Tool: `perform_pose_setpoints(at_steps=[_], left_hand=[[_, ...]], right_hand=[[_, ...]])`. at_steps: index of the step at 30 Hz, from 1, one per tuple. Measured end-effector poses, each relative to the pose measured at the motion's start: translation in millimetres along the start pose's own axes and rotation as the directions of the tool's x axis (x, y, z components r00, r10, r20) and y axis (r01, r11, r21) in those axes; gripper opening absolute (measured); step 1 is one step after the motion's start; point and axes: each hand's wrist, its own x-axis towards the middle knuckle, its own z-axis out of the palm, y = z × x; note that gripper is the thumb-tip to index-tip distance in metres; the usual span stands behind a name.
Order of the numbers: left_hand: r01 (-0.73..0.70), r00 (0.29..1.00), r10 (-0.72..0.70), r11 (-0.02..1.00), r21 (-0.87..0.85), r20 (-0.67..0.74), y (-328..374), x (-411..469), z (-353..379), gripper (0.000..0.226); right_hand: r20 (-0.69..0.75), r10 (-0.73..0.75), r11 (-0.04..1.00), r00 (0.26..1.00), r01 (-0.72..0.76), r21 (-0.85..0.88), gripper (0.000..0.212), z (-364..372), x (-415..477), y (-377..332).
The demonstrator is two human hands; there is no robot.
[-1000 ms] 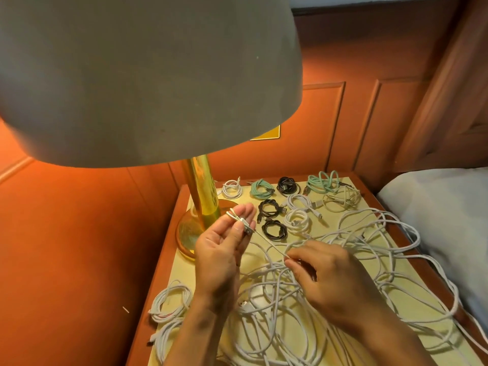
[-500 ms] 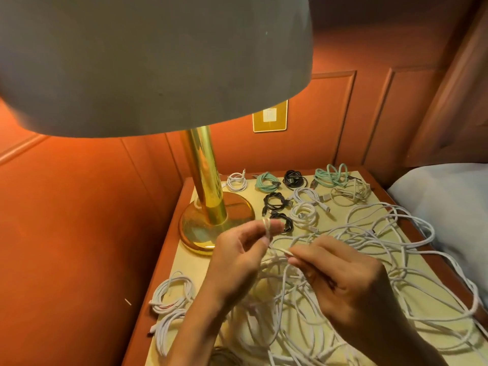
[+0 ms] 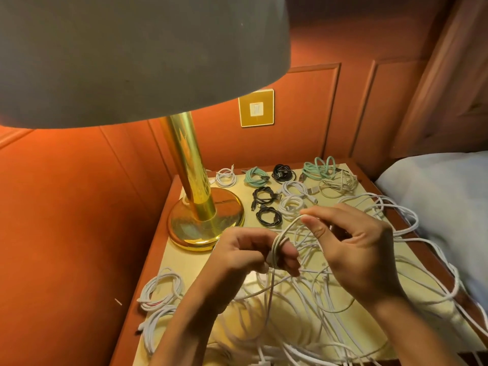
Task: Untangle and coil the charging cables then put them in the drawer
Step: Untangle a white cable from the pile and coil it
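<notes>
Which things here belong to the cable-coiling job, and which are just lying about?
Job: white cable, wound round the fingers of the left hand, pinched by the right hand; tangled white pile; finished coils.
Lying about: brass lamp; wall switch plate; white bedding.

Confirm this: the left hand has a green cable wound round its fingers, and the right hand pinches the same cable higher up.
Wrong colour: the head view shows a white cable wound round fingers of the left hand; the right hand pinches it higher up.
</notes>
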Motion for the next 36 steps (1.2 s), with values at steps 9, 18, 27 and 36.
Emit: perform_pose_setpoints(at_steps=[9, 18, 27, 36], left_hand=[[-0.077, 0.985, -0.008, 0.876, -0.476, -0.175, 4.3, 1.3, 3.4, 0.041], [-0.242, 0.919, -0.061, 0.693, -0.679, -0.390, 6.4, 2.0, 4.1, 0.058], [-0.265, 0.856, 0.105, 0.930, -0.256, -0.506, -10.2, 3.4, -1.9, 0.067], [-0.039, 0.894, 0.217, 0.909, 0.415, -0.391, -14.7, 1.7, -3.7, 0.062]], right_hand=[[0.240, 0.031, 0.999, 0.970, -0.028, -0.015, 0.027, 20.6, -8.1, 6.9], [0.359, 0.036, 0.994, 0.933, 0.003, -0.108, 0.028, 27.2, -14.0, -0.1], [0.377, -0.059, 0.980, 0.924, 0.125, -0.152, 0.019, 17.7, -16.6, -15.8], [0.254, -0.192, 0.969, 0.948, 0.224, -0.103, 0.017, 7.7, -11.4, -10.7]])
